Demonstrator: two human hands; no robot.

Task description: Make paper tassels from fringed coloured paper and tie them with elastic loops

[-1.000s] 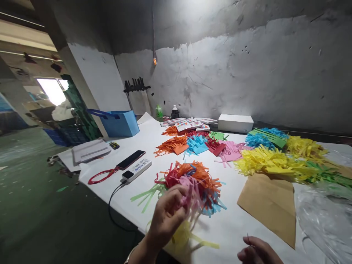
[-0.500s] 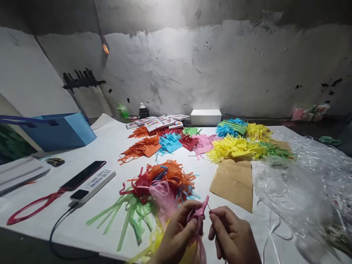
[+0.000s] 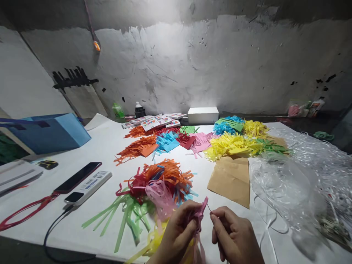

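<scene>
My left hand (image 3: 177, 231) is closed around the twisted top of a pink paper tassel (image 3: 202, 212), whose loose strips hang below the fingers. Thumb and forefinger of my right hand (image 3: 235, 231) pinch a thin dark needle-like piece (image 3: 209, 207). It slants up to the tassel's tip; I cannot tell whether it goes through. Just beyond my left hand lies a bunch of tassels, with orange strips (image 3: 167, 170), pale pink strips (image 3: 161, 196) and green strips (image 3: 128, 212). Yellow strips (image 3: 158, 238) lie partly under my left wrist.
Fringed paper in orange (image 3: 137, 148), blue (image 3: 167, 141) and yellow (image 3: 233, 145) lies across the back. A brown paper sheet (image 3: 229, 179) is beyond my right hand, clear plastic (image 3: 283, 179) at right. A phone (image 3: 79, 178), white power bank (image 3: 89, 187) and blue bag (image 3: 55, 134) are left.
My right hand has drawn slightly away from the tassel's tip, and more of the thin piece shows between them. The view has shifted a little. My left hand keeps its grip.
</scene>
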